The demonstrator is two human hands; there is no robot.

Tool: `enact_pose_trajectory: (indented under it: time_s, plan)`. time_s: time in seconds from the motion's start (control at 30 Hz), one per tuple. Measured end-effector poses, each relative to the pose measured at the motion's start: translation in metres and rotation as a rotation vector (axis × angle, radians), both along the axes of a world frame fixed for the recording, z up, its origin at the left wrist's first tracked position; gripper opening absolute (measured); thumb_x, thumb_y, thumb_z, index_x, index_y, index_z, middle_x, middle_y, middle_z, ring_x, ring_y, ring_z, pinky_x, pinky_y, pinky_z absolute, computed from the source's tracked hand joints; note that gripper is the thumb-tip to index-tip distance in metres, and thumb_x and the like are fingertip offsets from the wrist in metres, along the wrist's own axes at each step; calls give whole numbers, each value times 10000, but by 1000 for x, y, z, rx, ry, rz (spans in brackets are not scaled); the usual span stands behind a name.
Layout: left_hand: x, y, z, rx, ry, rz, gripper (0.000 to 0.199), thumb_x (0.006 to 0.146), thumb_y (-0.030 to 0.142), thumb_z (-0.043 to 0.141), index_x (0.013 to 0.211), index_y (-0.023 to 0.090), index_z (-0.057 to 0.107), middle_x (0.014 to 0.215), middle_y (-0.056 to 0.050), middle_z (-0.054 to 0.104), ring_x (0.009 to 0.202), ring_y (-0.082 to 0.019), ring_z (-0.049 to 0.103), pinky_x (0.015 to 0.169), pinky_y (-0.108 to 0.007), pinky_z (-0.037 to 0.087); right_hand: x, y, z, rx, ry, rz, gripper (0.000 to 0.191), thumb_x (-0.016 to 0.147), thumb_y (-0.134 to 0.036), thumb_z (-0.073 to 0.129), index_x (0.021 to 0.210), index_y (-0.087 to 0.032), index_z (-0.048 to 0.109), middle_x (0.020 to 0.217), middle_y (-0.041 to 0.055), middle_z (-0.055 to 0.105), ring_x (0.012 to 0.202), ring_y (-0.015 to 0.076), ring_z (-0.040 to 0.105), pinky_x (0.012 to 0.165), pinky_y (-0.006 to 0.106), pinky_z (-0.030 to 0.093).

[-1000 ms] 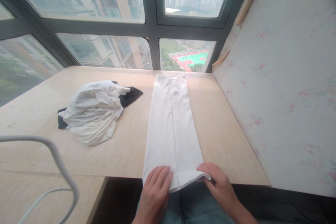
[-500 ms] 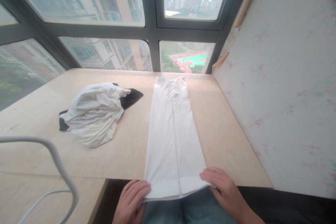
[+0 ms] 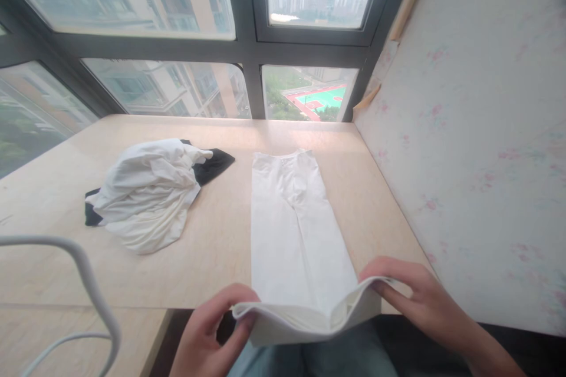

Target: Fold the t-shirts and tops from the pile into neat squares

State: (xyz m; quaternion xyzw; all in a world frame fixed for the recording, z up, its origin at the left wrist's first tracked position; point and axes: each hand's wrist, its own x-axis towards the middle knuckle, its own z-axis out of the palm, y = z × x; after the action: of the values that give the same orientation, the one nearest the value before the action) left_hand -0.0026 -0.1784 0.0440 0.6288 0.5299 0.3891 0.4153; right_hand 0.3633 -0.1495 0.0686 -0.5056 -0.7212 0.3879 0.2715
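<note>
White trousers (image 3: 287,235) lie lengthwise on the pale wooden surface, waistband toward the window and both legs toward me. Their hems are lifted off the near edge and sag between my hands. My left hand (image 3: 216,324) pinches the left hem between thumb and fingers. At the other side, my right hand (image 3: 411,288) grips the right hem the same way, thumb beneath. The lower part of the legs hangs down below the hems, in front of my lap.
To the left lies a crumpled white garment (image 3: 145,194) with a black cloth (image 3: 214,165) partly under it. A white curved tube (image 3: 91,283) stands at the near left. Windows (image 3: 309,91) border the back, and a flowered wall (image 3: 477,159) the right.
Both hands have raised the trouser hems and changed to a pinch from the ends. The trousers have slid toward me, their waistband now farther from the window.
</note>
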Motion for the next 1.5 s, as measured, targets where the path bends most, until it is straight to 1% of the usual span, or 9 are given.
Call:
enact_pose_trajectory:
  time_s: [0.07,0.17,0.3,0.43,0.77,0.9,1.03,1.17,1.5]
  plan:
    - [11,54,-1,-19,-89,181,234,836,408,649,935,199,683,872,-53,731,820,-217,687,711,-304,559,-15,49,-14,17,92,-142,239,894,-389,603,1011,-240,748,1029,78,740,983,258,679,884,385,548]
    - [21,130,-26,-49,37,327,319,848,422,557,1025,174,654,953,-70,737,872,-213,685,760,-313,546,-36,121,-48,-17,175,-252,297,896,-333,547,1095,-186,712,1032,84,736,924,216,683,814,339,546]
    - [21,176,-66,-75,206,416,318,715,309,663,1013,198,684,827,-38,722,748,-205,650,771,-338,508,-48,168,-95,-27,15,-393,308,818,-241,585,1085,-146,705,922,86,739,824,188,677,780,314,517]
    - [15,171,-79,-53,239,410,296,775,349,624,1032,219,695,913,-44,728,820,-205,657,815,-334,489,-43,165,-117,-3,22,-448,329,835,-280,566,1107,-147,695,927,81,742,807,183,678,775,315,505]
    - [10,174,-77,33,232,419,380,852,365,559,1192,199,598,976,-60,724,833,-192,687,789,-326,551,-44,178,-108,29,110,-450,268,847,-274,555,1037,-160,707,974,88,741,848,194,688,798,326,537]
    - [24,167,-67,204,514,409,465,846,266,548,1294,141,557,1236,-165,630,1153,-302,589,1018,-479,449,-55,173,-106,340,-198,-468,345,858,-165,492,1151,-133,671,1127,147,687,1045,251,640,963,424,499]
    - [57,156,-59,438,867,100,468,924,313,494,1368,168,528,1472,-166,475,1380,-353,392,1126,-560,309,-83,156,-102,586,-350,-147,410,933,-163,414,1302,-161,595,1341,122,601,1294,247,501,1099,449,407]
    - [79,161,-72,413,995,-95,507,959,410,443,1444,268,469,1574,-80,365,1455,-360,278,1162,-612,199,-106,151,-114,526,-536,39,481,971,-278,409,1425,-137,489,1533,101,422,1445,285,315,1172,516,279]
    - [72,166,-89,363,1059,-96,604,964,516,393,1522,288,345,1614,-61,278,1481,-347,228,1182,-600,162,-104,150,-132,432,-659,19,565,998,-381,335,1522,-173,355,1624,62,231,1500,264,183,1210,479,172]
